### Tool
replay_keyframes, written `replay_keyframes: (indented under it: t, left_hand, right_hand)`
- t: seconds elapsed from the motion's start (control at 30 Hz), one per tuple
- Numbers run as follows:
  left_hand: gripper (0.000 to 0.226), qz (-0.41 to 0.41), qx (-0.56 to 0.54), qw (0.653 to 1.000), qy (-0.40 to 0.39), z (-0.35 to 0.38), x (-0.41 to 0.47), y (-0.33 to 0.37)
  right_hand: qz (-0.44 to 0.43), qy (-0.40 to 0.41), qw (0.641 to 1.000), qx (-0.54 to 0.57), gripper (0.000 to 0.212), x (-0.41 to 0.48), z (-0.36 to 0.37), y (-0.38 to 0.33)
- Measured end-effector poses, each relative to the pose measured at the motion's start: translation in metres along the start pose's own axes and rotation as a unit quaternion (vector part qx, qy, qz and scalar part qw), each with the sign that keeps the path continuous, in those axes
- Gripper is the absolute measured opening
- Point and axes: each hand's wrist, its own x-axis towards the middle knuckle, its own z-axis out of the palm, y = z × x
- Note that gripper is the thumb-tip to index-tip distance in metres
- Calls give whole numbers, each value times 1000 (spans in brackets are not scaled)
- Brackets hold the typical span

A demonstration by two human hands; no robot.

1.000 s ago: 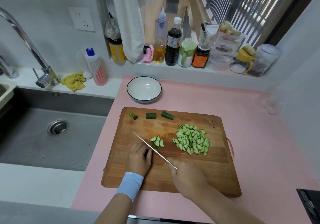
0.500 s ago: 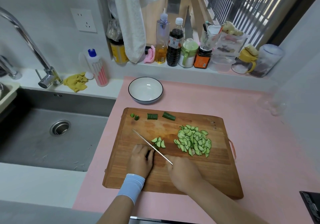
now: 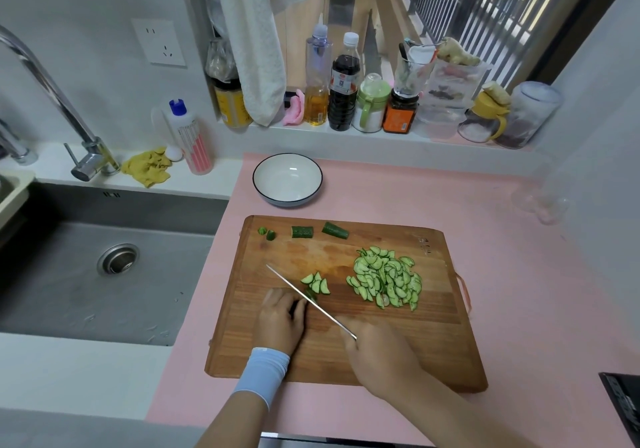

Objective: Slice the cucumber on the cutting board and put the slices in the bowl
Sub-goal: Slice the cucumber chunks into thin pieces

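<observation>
On the cutting board, left hand holds the cucumber stub, right hand gripping the knife.

No writing is sharp enough to read. At twelve o'clock on the window ledge, the dark sauce bottle and the orange jar carry blurred labels. A faint stamp marks the one-o'clock corner of the cutting board.

knife handle inside the right hand, cucumber piece mostly under the left hand
</observation>
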Motion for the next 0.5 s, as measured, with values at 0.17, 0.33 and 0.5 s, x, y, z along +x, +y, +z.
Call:
replay_keyframes:
  t: [0.17,0.33,0.5]
  left_hand:
    - [12,-5,-2,1000,-1,1,1,-2]
    - [13,-5,-5,1000,-1,1,0,-2]
    - [11,0,-11,1000,4,-1,-1,0]
  right_hand:
    - [6,-15,1000,0,30,4,-1,1]
    - [17,-25,999,10,29,11,-2,-3]
    - [38,-54,998,21,20,23,0,-13]
